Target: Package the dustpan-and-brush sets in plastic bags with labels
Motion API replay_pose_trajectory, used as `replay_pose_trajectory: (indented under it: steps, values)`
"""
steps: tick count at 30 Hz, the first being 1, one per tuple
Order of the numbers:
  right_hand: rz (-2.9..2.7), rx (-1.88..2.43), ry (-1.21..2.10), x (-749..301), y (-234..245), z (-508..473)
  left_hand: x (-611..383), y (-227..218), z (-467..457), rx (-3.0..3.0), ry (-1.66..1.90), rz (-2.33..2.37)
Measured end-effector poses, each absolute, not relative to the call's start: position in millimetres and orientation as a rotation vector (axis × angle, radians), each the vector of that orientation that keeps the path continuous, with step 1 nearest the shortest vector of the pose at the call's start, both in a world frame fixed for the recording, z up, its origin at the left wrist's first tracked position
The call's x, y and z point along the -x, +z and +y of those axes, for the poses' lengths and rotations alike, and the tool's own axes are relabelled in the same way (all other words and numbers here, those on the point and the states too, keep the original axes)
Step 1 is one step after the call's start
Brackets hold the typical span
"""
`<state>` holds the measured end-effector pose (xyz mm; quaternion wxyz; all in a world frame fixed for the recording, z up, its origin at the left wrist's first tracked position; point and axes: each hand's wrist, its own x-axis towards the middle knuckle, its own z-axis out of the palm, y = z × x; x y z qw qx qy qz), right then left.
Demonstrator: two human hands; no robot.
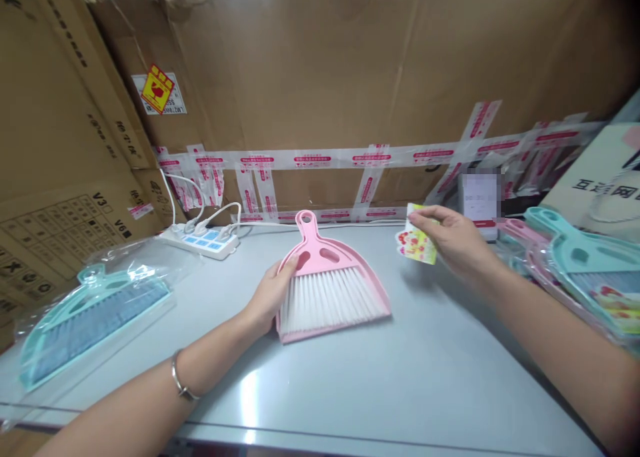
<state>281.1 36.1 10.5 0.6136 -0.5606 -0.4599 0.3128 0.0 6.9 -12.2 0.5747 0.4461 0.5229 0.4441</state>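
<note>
A pink dustpan (320, 243) with a white-bristled brush (327, 300) nested in it lies on the grey table (425, 370), handle pointing away from me. My left hand (270, 293) grips the dustpan's left edge, thumb on top. My right hand (457, 240) is raised a little right of the dustpan and pinches a small yellow card (417, 243) printed with red flowers.
A teal dustpan-and-brush set in a clear bag (90, 320) lies at the left. More bagged teal and pink sets (580, 263) are stacked at the right. A white power strip (200, 240) with cables sits at the back left. Taped cardboard boxes (325, 97) wall the table.
</note>
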Motion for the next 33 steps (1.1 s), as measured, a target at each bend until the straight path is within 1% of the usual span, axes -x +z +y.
replay_pose_trajectory:
  steps: [1, 4, 6, 8, 11, 14, 23, 29, 33]
  values:
    - [-1.045, 1.230, 0.774, -262.7, 16.2, 25.7, 0.1, -12.7, 7.8, -1.033, 1.071, 1.226]
    - [-1.041, 0.931, 1.086, -208.7, 24.3, -12.7, -1.1, -12.5, 8.3, -0.968, 1.137, 1.205]
    - [-1.221, 0.879, 1.290, -181.7, 19.2, -32.4, -3.3, -11.0, 7.1, -0.898, 1.151, 1.169]
    - [-1.320, 0.903, 1.346, -166.0, 7.6, -39.2, -6.1, -9.3, 5.3, -0.828, 1.162, 1.142]
    - [-1.285, 1.003, 1.318, -160.4, -10.8, -29.2, -10.2, -8.2, 3.2, -0.778, 1.182, 1.128]
    - [-1.208, 1.013, 1.274, -162.4, -19.3, -15.9, -14.2, -9.5, 0.4, -0.772, 1.218, 1.088]
    - [-1.125, 0.904, 1.199, -156.2, -26.3, -10.4, -27.7, -13.2, -14.0, -0.774, 1.319, 0.959]
    - [-1.130, 0.943, 1.145, -157.2, -30.6, -6.6, -26.4, -22.4, -13.5, -0.933, 1.302, 0.970]
    - [-1.132, 0.904, 1.201, -158.3, -26.5, -9.9, -25.2, -22.8, -11.8, -0.940, 1.288, 0.982]
